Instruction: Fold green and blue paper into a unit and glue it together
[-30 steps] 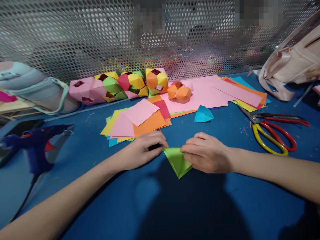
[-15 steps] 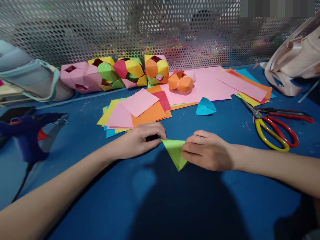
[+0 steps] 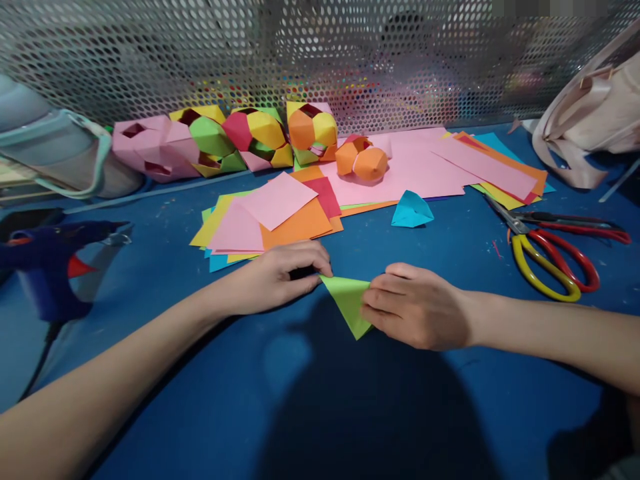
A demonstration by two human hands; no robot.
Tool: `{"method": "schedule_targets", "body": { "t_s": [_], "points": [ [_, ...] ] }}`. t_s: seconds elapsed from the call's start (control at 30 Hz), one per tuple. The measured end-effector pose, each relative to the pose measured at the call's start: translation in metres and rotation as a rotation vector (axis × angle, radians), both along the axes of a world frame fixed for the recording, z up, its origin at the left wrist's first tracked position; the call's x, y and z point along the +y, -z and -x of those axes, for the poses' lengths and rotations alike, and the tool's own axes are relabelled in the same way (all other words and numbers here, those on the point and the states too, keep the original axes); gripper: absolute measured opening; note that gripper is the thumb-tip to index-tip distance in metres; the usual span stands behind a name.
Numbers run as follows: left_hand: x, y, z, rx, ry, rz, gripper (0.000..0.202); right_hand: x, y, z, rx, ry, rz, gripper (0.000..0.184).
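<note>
A green folded paper triangle (image 3: 348,303) lies on the blue table (image 3: 320,400), point toward me. My left hand (image 3: 280,275) is curled, with its fingertips pinching the triangle's left corner. My right hand (image 3: 413,305) is closed over the triangle's right edge and presses it down. Behind my hands lies a loose stack of coloured paper squares (image 3: 273,217), pink and orange on top. A small folded blue paper piece (image 3: 411,210) sits alone behind my right hand.
Several multicoloured folded paper models (image 3: 250,137) line the perforated metal screen (image 3: 300,53), and an orange one (image 3: 361,160) rests on large pink sheets (image 3: 425,173). Red and yellow scissors (image 3: 555,257) lie right. A blue glue gun (image 3: 47,260) stands left. A pink bag (image 3: 595,127) sits far right.
My right hand has slid a little further over the green triangle, covering more of its right side. My left hand keeps its pinch. The view has tipped slightly.
</note>
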State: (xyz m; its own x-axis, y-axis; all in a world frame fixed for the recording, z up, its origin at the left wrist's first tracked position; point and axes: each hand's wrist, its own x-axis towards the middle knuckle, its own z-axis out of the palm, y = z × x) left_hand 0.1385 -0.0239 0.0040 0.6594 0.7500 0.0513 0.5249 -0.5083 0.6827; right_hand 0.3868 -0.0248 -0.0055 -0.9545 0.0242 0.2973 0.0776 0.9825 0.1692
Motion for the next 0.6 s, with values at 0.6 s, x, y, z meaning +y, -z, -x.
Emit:
{"method": "schedule_targets", "body": {
  "t_s": [0.6],
  "points": [
    [-0.004, -0.005, 0.001, 0.026, -0.082, -0.03, 0.019, -0.013, -0.01, 0.003, -0.112, 0.074, 0.154, 0.024]
  ]
}}
